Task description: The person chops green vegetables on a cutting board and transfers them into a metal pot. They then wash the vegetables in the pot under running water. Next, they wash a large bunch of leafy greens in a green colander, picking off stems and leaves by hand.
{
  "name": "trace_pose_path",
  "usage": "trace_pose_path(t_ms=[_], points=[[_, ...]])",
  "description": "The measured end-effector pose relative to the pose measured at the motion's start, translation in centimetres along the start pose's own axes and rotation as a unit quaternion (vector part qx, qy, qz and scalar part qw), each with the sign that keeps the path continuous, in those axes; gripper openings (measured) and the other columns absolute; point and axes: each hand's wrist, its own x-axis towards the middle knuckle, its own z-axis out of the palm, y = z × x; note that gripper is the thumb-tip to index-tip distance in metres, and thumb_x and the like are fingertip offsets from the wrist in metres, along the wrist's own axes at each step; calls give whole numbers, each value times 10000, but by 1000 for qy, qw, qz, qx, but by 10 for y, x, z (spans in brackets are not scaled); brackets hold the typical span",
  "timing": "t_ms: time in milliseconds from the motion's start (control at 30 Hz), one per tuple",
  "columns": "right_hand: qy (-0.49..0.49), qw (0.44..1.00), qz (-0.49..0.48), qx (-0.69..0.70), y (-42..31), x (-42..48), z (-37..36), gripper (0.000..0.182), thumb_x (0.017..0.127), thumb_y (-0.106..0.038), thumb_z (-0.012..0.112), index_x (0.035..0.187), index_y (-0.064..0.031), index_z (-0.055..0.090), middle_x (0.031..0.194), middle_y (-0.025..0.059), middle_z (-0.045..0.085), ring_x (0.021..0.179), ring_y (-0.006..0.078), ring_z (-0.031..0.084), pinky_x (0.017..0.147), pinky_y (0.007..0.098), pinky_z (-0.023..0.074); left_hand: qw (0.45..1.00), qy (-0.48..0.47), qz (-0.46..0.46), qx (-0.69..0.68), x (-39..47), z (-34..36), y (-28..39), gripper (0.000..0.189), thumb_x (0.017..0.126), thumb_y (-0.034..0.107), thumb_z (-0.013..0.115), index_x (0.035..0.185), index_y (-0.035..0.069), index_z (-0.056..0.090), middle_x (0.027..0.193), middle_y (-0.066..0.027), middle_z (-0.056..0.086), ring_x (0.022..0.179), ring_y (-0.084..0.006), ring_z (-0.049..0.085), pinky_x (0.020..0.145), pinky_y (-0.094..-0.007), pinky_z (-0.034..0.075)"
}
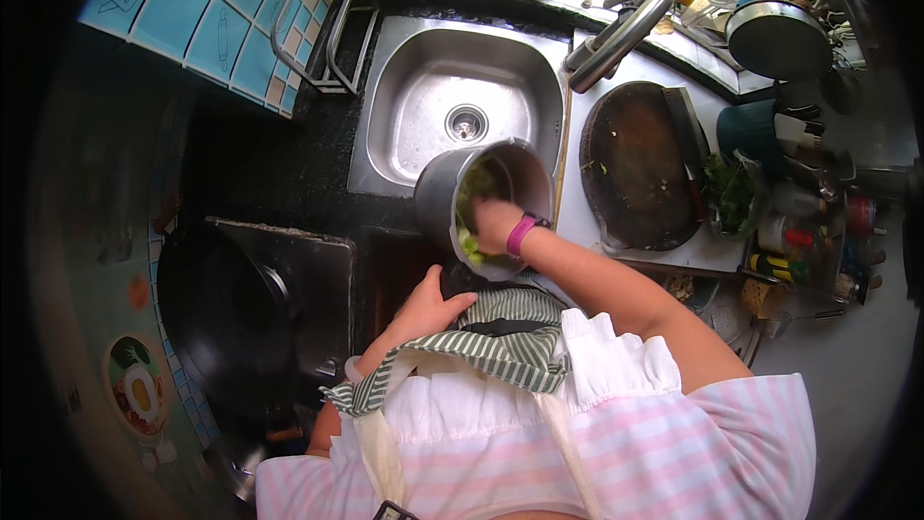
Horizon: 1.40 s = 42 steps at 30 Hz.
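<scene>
A grey metal pot point(439, 191) leans on its side over the near edge of the stainless steel sink point(404, 87), its mouth turned to the right. Leafy green vegetables point(473, 245) lie inside it. My right hand point(497, 225), with a pink band at the wrist, reaches into the pot among the greens; it is blurred and its fingers are hidden. My left hand point(432, 307) is below the pot near its base, thumb spread from the fingers, against dark cloth by the striped apron point(498, 357). Whether it grips anything is unclear.
A curved steel faucet point(621, 40) juts in at the sink's right. Farther right, a cleaver point(682, 137) lies on a round chopping board point(628, 180), beside bagged herbs point(730, 191). A black wok point(224, 325) sits on the stove at left. A metal rack point(339, 50) stands behind.
</scene>
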Motion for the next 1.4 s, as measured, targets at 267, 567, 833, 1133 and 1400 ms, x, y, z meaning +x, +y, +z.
trace_pose_path(t_ms=[267, 567, 833, 1133, 1400], points=[[189, 980, -14, -65, 4, -9, 3, 580, 696, -253, 763, 1213, -36, 616, 1350, 227, 501, 1018, 411, 630, 940, 466, 519, 1000, 10, -8, -11, -4, -1, 16, 624, 843, 255, 764, 1241, -90, 430, 898, -145, 643, 676, -151, 608, 596, -304, 501], [-47, 998, 1, -48, 7, -1, -16, 627, 752, -244, 692, 1307, 8, 546, 1154, 255, 643, 1057, 365, 637, 946, 416, 512, 999, 16, -27, 30, 1, 2, 16, 887, 834, 301, 775, 1411, -161, 286, 921, -170, 637, 706, -154, 599, 629, -292, 504], [51, 995, 36, 79, 13, -11, -23, 559, 762, -308, 711, 1222, -14, 590, 1097, 238, 674, 1061, 364, 650, 914, 447, 521, 998, 37, 6, 51, 4, 7, 14, 845, 830, 307, 776, 1384, -152, 333, 1257, -296, 579, 1211, -304, 561, 1023, -359, 431], [110, 990, 10, 90, -3, -14, -12, 613, 681, -394, 775, 1090, 41, 637, 1360, 318, 449, 1176, 381, 553, 997, 464, 470, 1000, 10, 6, -22, 1, 5, 27, 641, 843, 246, 769, 1257, -106, 428, 1109, -216, 629, 1002, -241, 622, 870, -350, 507], [145, 985, 38, 87, -2, -6, -59, 496, 884, -500, 603, 847, -19, 718, 976, 239, 667, 950, 415, 643, 766, 496, 517, 1000, 23, 12, -16, 4, 3, 6, 615, 835, 245, 776, 1230, -92, 446, 1116, -214, 639, 1044, -253, 627, 910, -353, 496]])
